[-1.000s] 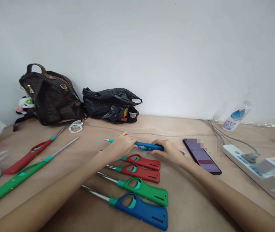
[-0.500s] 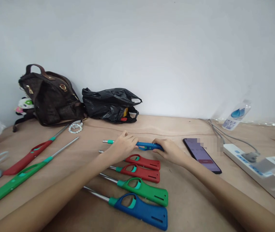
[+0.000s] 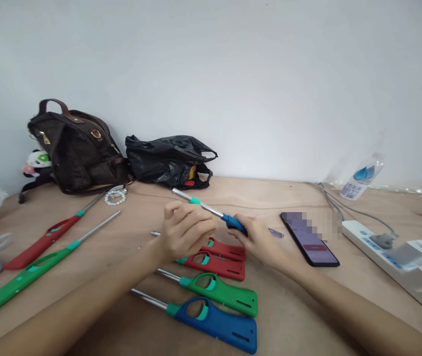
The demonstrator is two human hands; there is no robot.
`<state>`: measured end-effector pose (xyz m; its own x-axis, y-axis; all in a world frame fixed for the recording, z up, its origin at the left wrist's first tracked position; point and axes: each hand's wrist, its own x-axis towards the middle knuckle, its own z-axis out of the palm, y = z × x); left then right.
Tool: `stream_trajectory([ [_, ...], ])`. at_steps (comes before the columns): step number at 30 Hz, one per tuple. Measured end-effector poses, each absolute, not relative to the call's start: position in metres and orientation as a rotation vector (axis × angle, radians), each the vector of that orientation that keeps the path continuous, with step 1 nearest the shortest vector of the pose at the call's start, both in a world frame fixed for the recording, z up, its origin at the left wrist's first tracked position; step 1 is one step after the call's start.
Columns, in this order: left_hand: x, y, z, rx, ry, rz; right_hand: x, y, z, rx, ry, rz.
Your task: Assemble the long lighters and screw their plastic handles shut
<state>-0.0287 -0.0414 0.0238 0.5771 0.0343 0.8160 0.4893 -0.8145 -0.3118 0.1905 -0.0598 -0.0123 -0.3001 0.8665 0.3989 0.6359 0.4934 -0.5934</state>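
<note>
- While my right hand [image 3: 258, 238] grips a blue lighter [image 3: 230, 221] by its handle, the metal rod slants up and away to the left, a green sleeve [image 3: 195, 201] partway along it.
- My left hand [image 3: 184, 231] is just beside that rod with its fingers bent (the palm is turned from view, so I can't tell whether anything is in it).
- Nearer me lie two red lighters [image 3: 218, 267], then a green lighter [image 3: 229, 292], then another blue one [image 3: 221, 322], handles to the right.
- Just right of my gripping hand is a small purple item [image 3: 276, 233], then a phone [image 3: 312, 242] and a white power strip [image 3: 370, 252].
- Far to the left, one more red lighter [image 3: 47, 242] and one more green one [image 3: 20, 282] lie on a slant, with a beaded bracelet [image 3: 115, 196] beyond.
- Along the wall are a dark backpack [image 3: 84, 155], a black plastic bag [image 3: 166, 160] and, far right, a tilted bottle [image 3: 361, 179].
</note>
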Motion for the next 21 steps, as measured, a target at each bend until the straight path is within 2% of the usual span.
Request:
stream_trajectory([
  [5, -0.021, -0.029, 0.019, -2.639, -0.766, -1.491, 0.193, -0.058, -0.011, -0.804, -1.745, 1.43],
  [8, -0.01, -0.032, 0.019, -2.991, -0.926, -1.625, 0.194, -0.058, -0.015, -0.573, -1.592, 1.767],
  [15, 0.003, -0.048, 0.021, -3.241, -1.132, -1.888, 0.19, -0.066, -0.016, -0.299, -1.472, 2.009],
  [21, 0.005, -0.05, 0.019, -3.389, -1.118, -2.118, 0.186, -0.071, -0.016, -0.211, -1.365, 2.128],
])
